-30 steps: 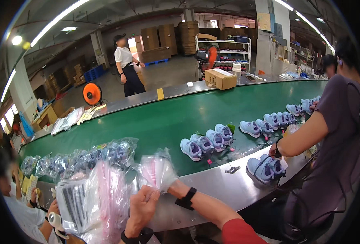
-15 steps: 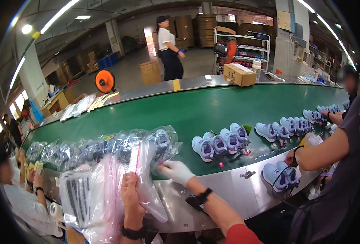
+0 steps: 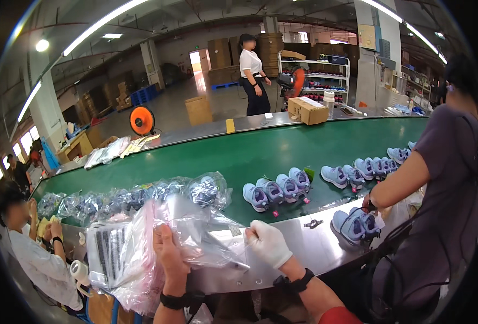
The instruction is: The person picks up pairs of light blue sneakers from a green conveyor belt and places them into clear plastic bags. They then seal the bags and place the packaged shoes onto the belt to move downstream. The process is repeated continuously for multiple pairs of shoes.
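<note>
My bare left hand (image 3: pixel 168 249) is closed round a bundle of clear plastic bags (image 3: pixel 137 245), thumb up. My right hand (image 3: pixel 269 244), in a white glove, pinches the edge of the top clear plastic bag (image 3: pixel 206 240). That bag is spread out between both hands, above the metal edge of the belt. Beyond them on the green conveyor (image 3: pixel 249 151) lie several bagged shoes (image 3: pixel 204 190), in a row to the left. Past my right hand stand several light blue sneakers (image 3: pixel 279 189) without bags.
At right a co-worker (image 3: pixel 449 178) reaches to a pair of sneakers (image 3: pixel 352 224) on the metal ledge. Another co-worker (image 3: pixel 36 243) sits at left. A cardboard box (image 3: pixel 308 110) and an orange fan (image 3: pixel 141 120) stand along the far side. Someone (image 3: pixel 252 75) stands beyond the belt.
My right hand has moved right, drawing the top bag's edge out from the bundle. The view has turned slightly right. The person beyond the belt has moved right.
</note>
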The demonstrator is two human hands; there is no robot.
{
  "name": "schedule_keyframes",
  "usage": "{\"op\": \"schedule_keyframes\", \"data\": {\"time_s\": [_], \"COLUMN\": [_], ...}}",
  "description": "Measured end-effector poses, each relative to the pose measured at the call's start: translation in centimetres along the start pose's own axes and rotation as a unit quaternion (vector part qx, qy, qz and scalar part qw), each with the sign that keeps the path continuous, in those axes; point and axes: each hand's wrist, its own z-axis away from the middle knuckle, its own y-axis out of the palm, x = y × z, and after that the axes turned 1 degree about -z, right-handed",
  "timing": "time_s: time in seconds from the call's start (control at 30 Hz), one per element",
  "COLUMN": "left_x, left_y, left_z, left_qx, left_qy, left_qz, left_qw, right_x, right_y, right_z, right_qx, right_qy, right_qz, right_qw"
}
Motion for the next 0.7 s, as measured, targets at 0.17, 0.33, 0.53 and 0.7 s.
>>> {"op": "schedule_keyframes", "data": {"time_s": [0.17, 0.33, 0.53, 0.7], "left_x": [0.6, -0.7, -3.2, 0.8], "left_y": [2.7, 4.0, 2.0, -0.2], "left_z": [1.4, 6.6, 6.6, 2.2], "left_qx": [0.089, 0.410, 0.446, 0.240], "left_qy": [0.153, 0.049, 0.141, 0.235], "left_qz": [-0.231, -0.285, -0.447, -0.503], "left_qw": [0.957, 0.865, 0.762, 0.796], "right_x": [5.8, 0.5, -1.4, 3.1], "right_y": [-2.6, 5.3, 5.5, 7.9], "right_z": [0.6, -1.2, -2.7, -3.9], "right_qx": [-0.134, 0.036, 0.140, 0.329], "right_qy": [-0.202, -0.258, -0.058, -0.069], "right_qz": [0.155, 0.104, 0.076, 0.184], "right_qw": [0.958, 0.960, 0.985, 0.924]}}
